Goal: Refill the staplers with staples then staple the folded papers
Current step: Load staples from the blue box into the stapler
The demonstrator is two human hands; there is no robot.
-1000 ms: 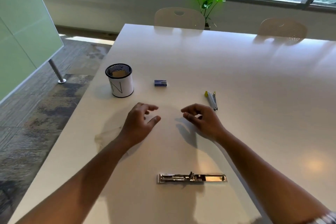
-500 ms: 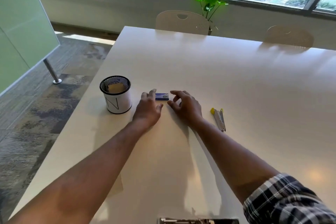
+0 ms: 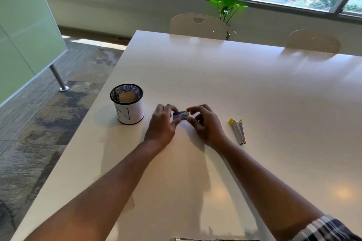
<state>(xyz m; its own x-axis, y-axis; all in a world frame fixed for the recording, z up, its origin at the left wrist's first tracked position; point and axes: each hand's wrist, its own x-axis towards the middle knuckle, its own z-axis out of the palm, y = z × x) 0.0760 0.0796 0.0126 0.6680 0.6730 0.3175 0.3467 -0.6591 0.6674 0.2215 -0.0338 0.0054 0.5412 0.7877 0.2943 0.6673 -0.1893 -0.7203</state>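
A small blue staple box is lifted a little off the white table, held between both hands. My left hand pinches its left end with thumb and fingers. My right hand pinches its right end. A small stapler with a yellow tip lies on the table to the right of my right hand. The top edge of an opened metal stapler shows at the bottom of the view.
A black mesh cup with a white wrap marked N stands left of my hands and holds a folded paper. Two chairs and a plant are at the far table edge. The table's left edge drops to carpet.
Both hands reached forward from the table's middle to the staple box and picked it up. The view tilted up, so the opened stapler slid to the bottom edge.
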